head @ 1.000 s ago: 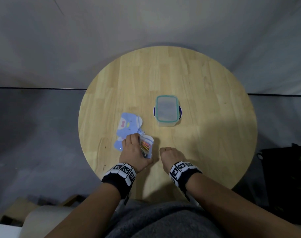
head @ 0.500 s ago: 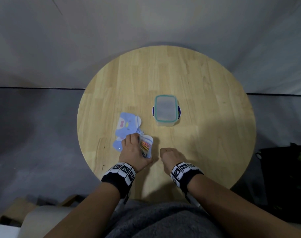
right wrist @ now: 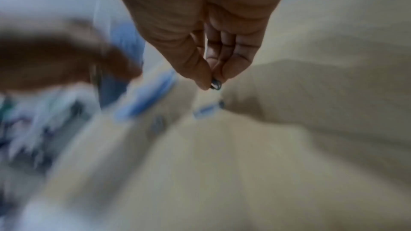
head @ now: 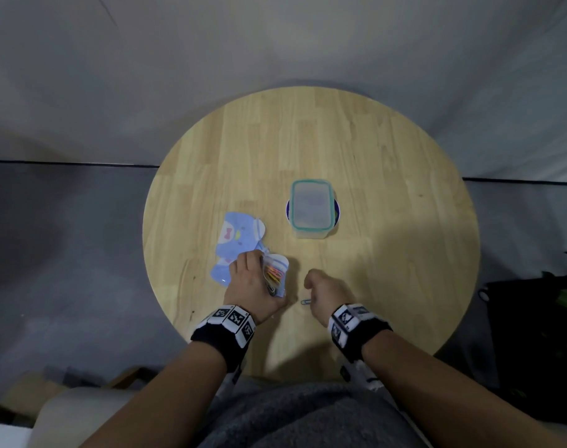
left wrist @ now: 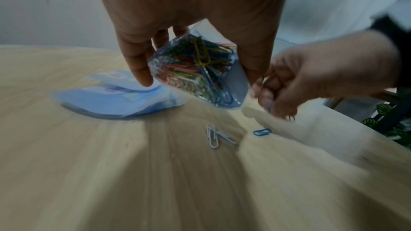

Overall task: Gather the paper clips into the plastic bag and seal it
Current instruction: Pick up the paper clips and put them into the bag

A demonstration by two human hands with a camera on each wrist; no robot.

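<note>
My left hand [head: 249, 282] grips a small clear plastic bag [left wrist: 195, 71] stuffed with coloured paper clips [head: 273, 275], held just above the round wooden table [head: 388, 253]. To its right, my right hand [head: 324, 289] pinches a dark paper clip [right wrist: 215, 83] between thumb and fingers, a little above the wood. Loose clips lie on the table below the hands: a silver one [left wrist: 212, 137] and a blue one [left wrist: 262, 132]. One loose clip [head: 305, 301] shows beside my right wrist. The right wrist view is blurred.
Blue cartoon-printed bags [head: 235, 244] lie flat left of the held bag. A lidded teal-rimmed plastic box [head: 311, 206] stands on a dark coaster at the table's middle. The table edge is close to my body. Green leaves [left wrist: 398, 126] sit beyond the right side.
My right hand has drawn slightly back and right from the bag, uncovering a loose clip on the wood. The left hand and bag have hardly moved.
</note>
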